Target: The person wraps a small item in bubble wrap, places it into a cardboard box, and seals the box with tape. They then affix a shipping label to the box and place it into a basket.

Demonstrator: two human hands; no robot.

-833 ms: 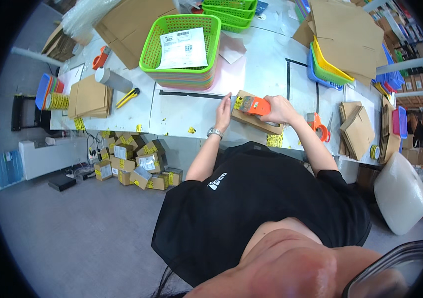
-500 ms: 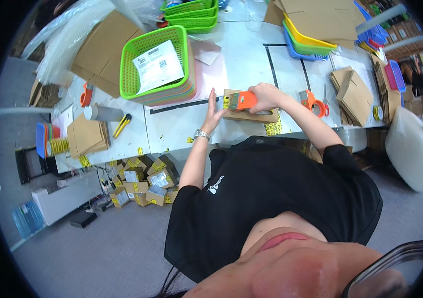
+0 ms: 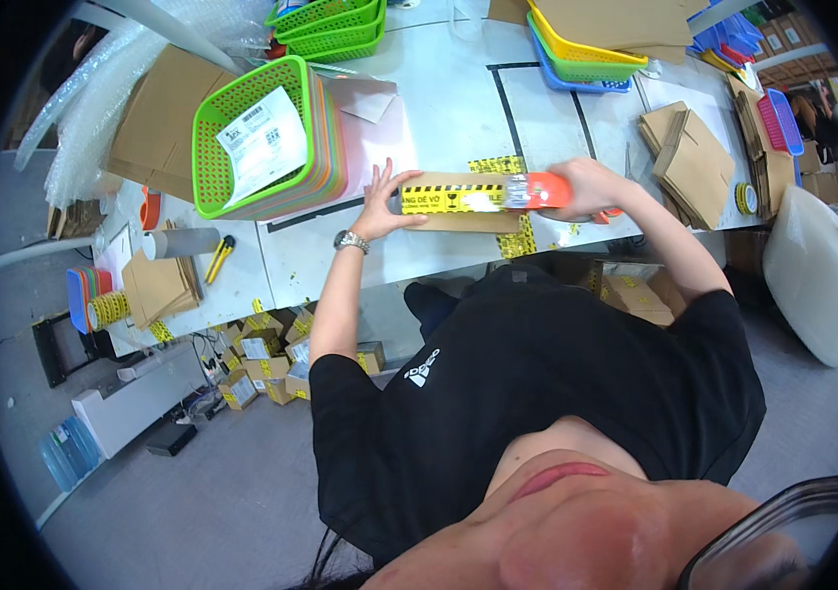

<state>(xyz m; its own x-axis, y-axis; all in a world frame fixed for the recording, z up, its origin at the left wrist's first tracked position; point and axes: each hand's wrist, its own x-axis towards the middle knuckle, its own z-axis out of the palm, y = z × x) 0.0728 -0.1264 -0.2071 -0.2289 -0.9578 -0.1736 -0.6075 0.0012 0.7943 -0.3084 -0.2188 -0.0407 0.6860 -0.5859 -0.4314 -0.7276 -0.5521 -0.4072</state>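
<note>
A flat cardboard box (image 3: 473,223) lies near the table's front edge. My left hand (image 3: 380,208) grips its left end, thumb along the near side and fingers at the far side. My right hand (image 3: 588,189) is closed round an orange tape dispenser (image 3: 544,190) at the box's right end. Between the two hands a strip of yellow and black packing tape (image 3: 453,198) runs along the top of the box to the dispenser. More yellow tape (image 3: 497,165) shows on the table just beyond the box and on its near side.
Stacked baskets, the top one green (image 3: 204,147), hold a white label sheet at left. A yellow-handled cutter (image 3: 219,260) and flat cartons (image 3: 155,287) lie further left. Folded cardboard (image 3: 691,162) and a tape roll (image 3: 745,199) are at right. Taped boxes (image 3: 266,369) pile under the table.
The tape dispenser in my right hand has moved right along the box, and a tape strip now stretches behind it. My left hand has gone from upright beside the box to gripping its left end.
</note>
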